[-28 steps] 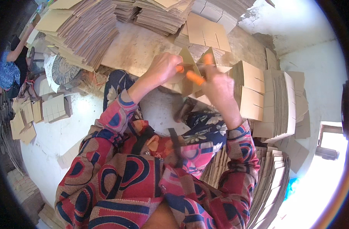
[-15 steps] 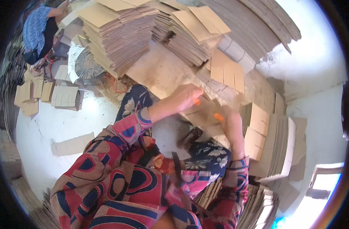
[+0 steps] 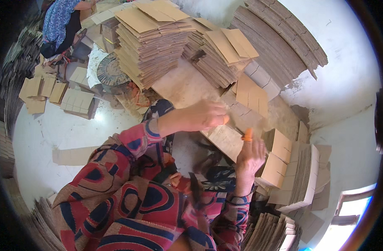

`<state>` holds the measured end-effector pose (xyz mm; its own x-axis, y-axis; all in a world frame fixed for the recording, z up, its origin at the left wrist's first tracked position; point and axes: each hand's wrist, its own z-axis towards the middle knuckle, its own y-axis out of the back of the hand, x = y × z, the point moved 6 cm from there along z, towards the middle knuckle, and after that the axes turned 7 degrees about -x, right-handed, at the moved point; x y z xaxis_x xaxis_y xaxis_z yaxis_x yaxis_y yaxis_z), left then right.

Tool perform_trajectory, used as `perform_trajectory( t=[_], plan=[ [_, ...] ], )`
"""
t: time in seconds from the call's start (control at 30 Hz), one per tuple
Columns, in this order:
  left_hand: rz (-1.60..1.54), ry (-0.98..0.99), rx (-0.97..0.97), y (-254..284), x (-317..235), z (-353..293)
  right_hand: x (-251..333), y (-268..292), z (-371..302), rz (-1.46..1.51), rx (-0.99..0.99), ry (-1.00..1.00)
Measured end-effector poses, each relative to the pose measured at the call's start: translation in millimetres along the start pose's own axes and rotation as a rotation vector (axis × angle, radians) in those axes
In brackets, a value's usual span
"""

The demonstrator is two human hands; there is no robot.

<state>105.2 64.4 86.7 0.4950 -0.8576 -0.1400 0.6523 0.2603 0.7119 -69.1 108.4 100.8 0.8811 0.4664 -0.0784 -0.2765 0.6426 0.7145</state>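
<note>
Above the pale wooden tabletop (image 3: 222, 139) set low before my folded legs, my left hand (image 3: 206, 116) hangs with its fingers curled and their tips drawn toward one another. My right hand (image 3: 250, 158) is near it, lower and to the right, bent fingers raised and well apart from the left ones. Blur fills the gap between the two, so I cannot tell whether either is closed on a piece of card. Both wear orange finger covers (image 3: 247, 134), likely to spare the skin or give grip on dry board.

Just beside my right hand stand the brown slotted cards (image 3: 281, 146), piled in two neat blocks with their slits showing on top; I judge they sit there so that I can reach them without leaning. More slotted card (image 3: 252, 95) lies beyond my hands, on the far side. Farther off, ahead and to the left, rises a tall stack of plain brown sheets (image 3: 158, 52), its edges uneven; laid flat, the sheets probably steady one another. A paler upright pile (image 3: 295, 180) flanks the slotted blocks on the right, near the wall.
</note>
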Motion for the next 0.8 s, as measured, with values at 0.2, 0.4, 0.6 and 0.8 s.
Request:
perform_trajectory(
  t=[0.2,0.4,0.6,0.8],
  plan=[
    [0.606,-0.313,-0.463,106.3,-29.5,-1.0,25.8,51.2,-5.1,-0.158,-0.48,-0.146],
    [1.097,-0.113,-0.45,183.2,54.9,-7.2,16.4,-1.3,-68.9,-0.085,-0.24,-0.267],
    [1.239,0.325,-0.065,200.8,181.5,-42.1,6.0,-27.7,-136.7,-0.064,-0.055,-0.384],
    [1.149,0.522,0.203,201.5,207.1,-74.6,-21.9,-18.3,-170.4,-0.015,-0.012,-0.537]
  ],
)
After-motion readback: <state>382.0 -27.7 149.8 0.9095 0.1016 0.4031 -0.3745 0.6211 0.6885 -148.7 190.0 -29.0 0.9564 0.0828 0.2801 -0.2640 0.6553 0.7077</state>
